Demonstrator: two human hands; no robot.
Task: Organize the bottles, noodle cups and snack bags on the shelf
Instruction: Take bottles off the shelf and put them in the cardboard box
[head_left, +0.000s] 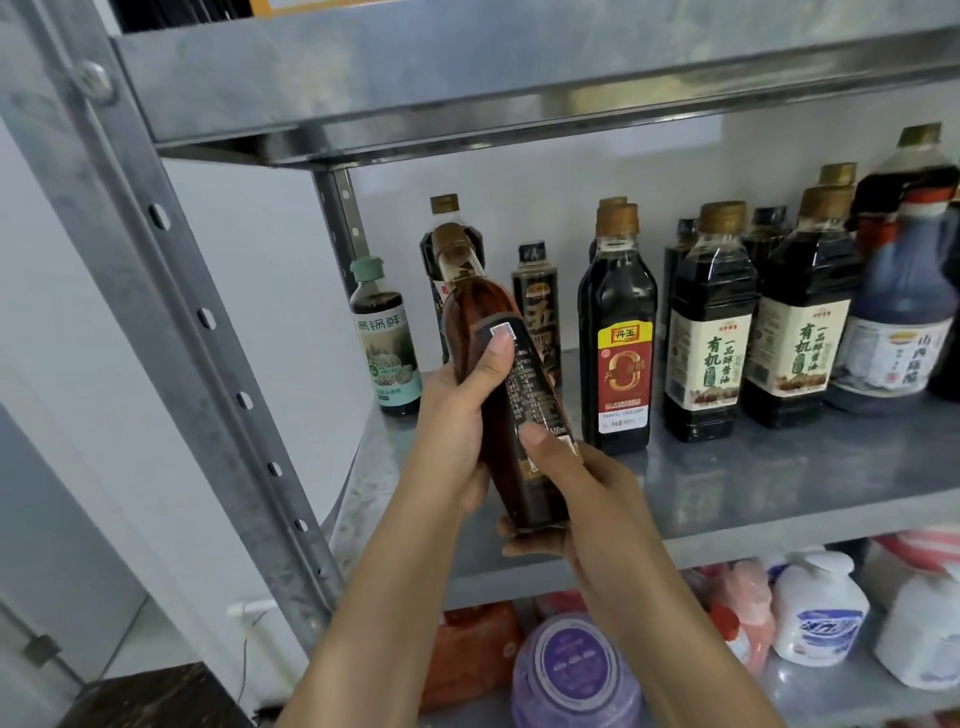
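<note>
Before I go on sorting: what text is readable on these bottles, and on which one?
"500ml": held bottle; other print too small.
"丹玉", "DANYU VINEGAR": red-label bottle.
"有机", "一品鲜酱油": white-label bottle and twin.
"山西陈醋": big jug.
"锅鲜": green-capped bottle; first character unclear.
Lower-shelf containers: blurred.

Held btl (470, 312) in front of shelf board (779, 467); small btl (387, 343) behind-left, vinegar btl (621, 353) right.
</note>
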